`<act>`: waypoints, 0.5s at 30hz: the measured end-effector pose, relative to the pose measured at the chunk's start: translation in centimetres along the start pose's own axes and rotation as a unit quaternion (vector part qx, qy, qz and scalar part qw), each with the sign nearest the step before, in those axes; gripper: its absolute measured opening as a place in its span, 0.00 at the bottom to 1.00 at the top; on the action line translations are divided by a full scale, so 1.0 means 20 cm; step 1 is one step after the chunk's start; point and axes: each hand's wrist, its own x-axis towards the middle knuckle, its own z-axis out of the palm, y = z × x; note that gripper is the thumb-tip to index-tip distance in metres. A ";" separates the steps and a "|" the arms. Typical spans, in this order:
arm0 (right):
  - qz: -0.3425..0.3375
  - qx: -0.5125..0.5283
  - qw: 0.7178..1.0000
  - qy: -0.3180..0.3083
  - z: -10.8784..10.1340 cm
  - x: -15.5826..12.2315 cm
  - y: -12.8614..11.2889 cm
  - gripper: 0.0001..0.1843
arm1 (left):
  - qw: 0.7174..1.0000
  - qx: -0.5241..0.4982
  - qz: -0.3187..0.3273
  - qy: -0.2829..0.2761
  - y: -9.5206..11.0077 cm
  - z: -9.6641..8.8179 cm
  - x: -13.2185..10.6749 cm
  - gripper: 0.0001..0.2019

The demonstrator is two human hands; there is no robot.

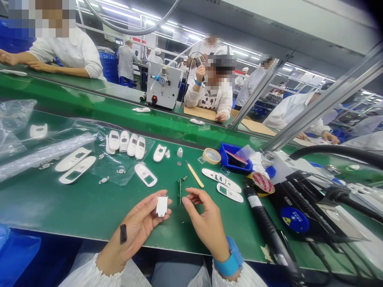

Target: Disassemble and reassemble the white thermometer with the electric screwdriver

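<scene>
My left hand (146,213) is closed on a small white rectangular piece (162,205), held upright between thumb and fingers above the table's front part. My right hand (205,213) has its thumb and fingers apart and curved, with nothing visible between them. Just left of its fingertips is a narrow green circuit board (179,193), seen nearly edge-on. I cannot tell whether the fingers touch it. Beyond the board lies a yellow-handled tool (195,174). A white casing with a window (145,175) lies ahead of my left hand.
More white casings (77,170) lie at left, beside a clear plastic bag (115,175). At right are white shells (221,180), a blue tray (235,157), a tape roll (260,183) and a black cylindrical tool (266,227). Co-workers sit beyond the green belt (167,125).
</scene>
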 end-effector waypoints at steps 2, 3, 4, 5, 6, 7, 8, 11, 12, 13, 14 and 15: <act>-0.017 -0.075 0.997 0.003 0.01 0.00 0.03 0.16 | 1.000 -0.005 0.007 0.003 0.00 0.00 0.00 0.13; -0.022 -0.107 0.994 0.000 0.02 0.00 0.04 0.17 | 1.000 -0.008 0.011 0.004 0.00 0.00 0.00 0.13; -0.025 -0.134 0.991 -0.004 0.03 0.01 0.05 0.17 | 1.000 -0.011 0.016 0.004 0.00 0.00 0.01 0.14; -0.024 -0.154 0.988 -0.011 0.04 0.01 0.05 0.16 | 1.000 -0.013 0.020 0.005 0.00 0.00 0.01 0.14; -0.019 -0.165 0.986 -0.020 0.05 0.02 0.05 0.14 | 1.000 -0.015 0.023 0.005 0.00 0.00 0.01 0.14; -0.008 -0.159 0.987 -0.029 0.05 0.03 0.05 0.12 | 1.000 -0.016 0.025 0.006 0.00 -0.01 0.01 0.14; 0.008 -0.138 0.990 -0.034 0.05 0.04 0.05 0.12 | 0.999 -0.016 0.027 0.006 0.00 -0.01 0.01 0.14; 0.074 0.000 0.997 -0.032 0.03 0.06 0.06 0.13 | 0.999 -0.008 0.030 0.012 0.00 -0.01 0.01 0.15; 0.092 0.051 0.994 -0.031 0.02 0.06 0.06 0.14 | 0.999 -0.005 0.032 0.016 0.00 -0.01 0.01 0.15; 0.105 0.093 0.990 -0.034 0.01 0.06 0.06 0.14 | 0.999 -0.002 0.033 0.018 0.00 -0.01 0.01 0.15; 0.114 0.124 0.985 -0.038 0.00 0.05 0.06 0.15 | 0.999 -0.001 0.034 0.018 -0.01 0.00 0.01 0.15; 0.119 0.145 0.981 -0.041 -0.01 0.05 0.06 0.15 | 0.999 0.000 0.035 0.017 -0.01 0.01 0.01 0.15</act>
